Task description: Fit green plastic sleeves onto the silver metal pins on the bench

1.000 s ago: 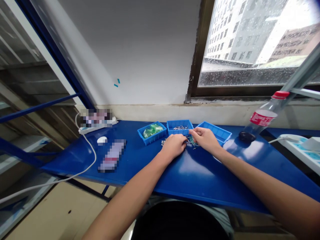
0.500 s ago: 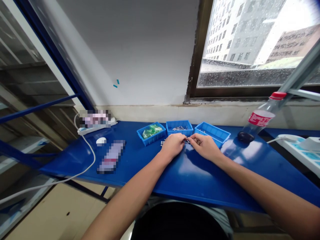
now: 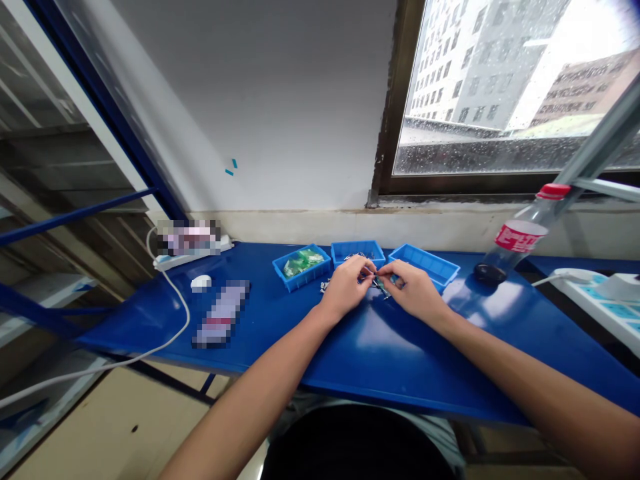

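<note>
My left hand [image 3: 349, 287] and my right hand [image 3: 411, 288] meet fingertip to fingertip above the blue table [image 3: 370, 360]. Between them are small shiny metal pieces [image 3: 381, 288], too small to make out clearly. Both hands are closed in a pinch. Behind my left hand stands a blue tray [image 3: 358, 245] with thin metal pieces in it. Another blue tray [image 3: 435, 267] is behind my right hand, its near left part hidden. A third tray [image 3: 313, 273], to the left, holds a green plastic bag [image 3: 303, 262]. More small pieces [image 3: 325, 286] lie left of my left hand.
A bottle [image 3: 520, 237] with dark liquid stands at the right, near a white power strip [image 3: 600, 300]. At the left are a white round object [image 3: 201, 282], a blurred-out flat object [image 3: 223, 315] and a white cable [image 3: 186, 313].
The fingers of my left hand have risen and curled slightly. More of the metal pieces now shows below the fingertips. The trays have not moved.
</note>
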`<control>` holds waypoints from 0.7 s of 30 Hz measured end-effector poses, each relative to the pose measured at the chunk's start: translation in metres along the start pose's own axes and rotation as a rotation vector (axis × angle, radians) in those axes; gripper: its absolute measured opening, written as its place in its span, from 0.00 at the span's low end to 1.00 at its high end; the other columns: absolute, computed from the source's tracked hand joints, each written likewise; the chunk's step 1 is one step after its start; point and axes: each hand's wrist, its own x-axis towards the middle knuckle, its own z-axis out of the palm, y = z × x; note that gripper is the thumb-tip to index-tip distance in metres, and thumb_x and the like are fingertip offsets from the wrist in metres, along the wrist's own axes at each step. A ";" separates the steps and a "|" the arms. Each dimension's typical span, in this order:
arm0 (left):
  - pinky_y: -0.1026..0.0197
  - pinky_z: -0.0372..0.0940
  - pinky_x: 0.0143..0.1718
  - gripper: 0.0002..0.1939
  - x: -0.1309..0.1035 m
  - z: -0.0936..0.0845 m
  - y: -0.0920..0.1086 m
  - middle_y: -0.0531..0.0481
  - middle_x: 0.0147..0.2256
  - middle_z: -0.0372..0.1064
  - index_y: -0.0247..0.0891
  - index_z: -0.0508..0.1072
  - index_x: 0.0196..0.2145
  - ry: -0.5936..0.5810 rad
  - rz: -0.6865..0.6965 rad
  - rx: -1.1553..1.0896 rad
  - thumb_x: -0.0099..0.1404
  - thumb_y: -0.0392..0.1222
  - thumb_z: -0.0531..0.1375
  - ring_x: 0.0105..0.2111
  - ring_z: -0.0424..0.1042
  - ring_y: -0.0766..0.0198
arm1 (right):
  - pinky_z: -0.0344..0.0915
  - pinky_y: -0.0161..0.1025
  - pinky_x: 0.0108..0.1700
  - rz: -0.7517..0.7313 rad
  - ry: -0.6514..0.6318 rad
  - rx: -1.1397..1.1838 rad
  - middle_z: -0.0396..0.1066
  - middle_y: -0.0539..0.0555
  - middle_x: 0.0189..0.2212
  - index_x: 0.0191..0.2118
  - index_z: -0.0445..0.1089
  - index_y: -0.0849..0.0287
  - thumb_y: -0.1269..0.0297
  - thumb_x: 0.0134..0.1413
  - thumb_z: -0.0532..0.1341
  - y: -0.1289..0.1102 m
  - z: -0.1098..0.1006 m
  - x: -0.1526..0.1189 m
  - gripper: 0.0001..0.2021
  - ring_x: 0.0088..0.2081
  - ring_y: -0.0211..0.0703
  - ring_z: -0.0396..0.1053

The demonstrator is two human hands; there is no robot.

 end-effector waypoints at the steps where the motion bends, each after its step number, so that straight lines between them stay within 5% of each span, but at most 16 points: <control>1: 0.59 0.74 0.47 0.07 0.000 0.000 0.001 0.47 0.44 0.74 0.38 0.74 0.43 0.007 -0.006 -0.029 0.69 0.30 0.61 0.42 0.78 0.61 | 0.71 0.47 0.41 0.008 -0.003 0.001 0.78 0.55 0.36 0.42 0.77 0.53 0.61 0.65 0.62 0.001 0.000 0.000 0.06 0.36 0.50 0.75; 9: 0.58 0.78 0.47 0.07 0.000 0.002 0.002 0.45 0.46 0.75 0.37 0.77 0.44 0.062 -0.052 -0.225 0.68 0.33 0.64 0.41 0.82 0.62 | 0.70 0.45 0.38 0.015 0.000 0.020 0.77 0.55 0.36 0.39 0.76 0.53 0.62 0.63 0.63 -0.001 0.000 0.000 0.05 0.35 0.49 0.73; 15: 0.55 0.80 0.47 0.13 0.001 0.004 0.003 0.41 0.49 0.79 0.36 0.76 0.48 0.060 -0.214 -0.401 0.65 0.35 0.68 0.44 0.83 0.56 | 0.71 0.44 0.36 0.142 0.016 0.098 0.78 0.54 0.34 0.39 0.73 0.53 0.60 0.60 0.64 -0.003 0.002 -0.002 0.04 0.33 0.48 0.75; 21: 0.53 0.78 0.50 0.19 0.002 0.003 0.006 0.40 0.45 0.81 0.36 0.75 0.54 0.084 -0.258 -0.452 0.66 0.37 0.68 0.45 0.83 0.54 | 0.73 0.42 0.35 0.129 -0.018 0.235 0.75 0.54 0.37 0.53 0.68 0.54 0.62 0.62 0.63 -0.003 0.004 -0.003 0.15 0.37 0.48 0.76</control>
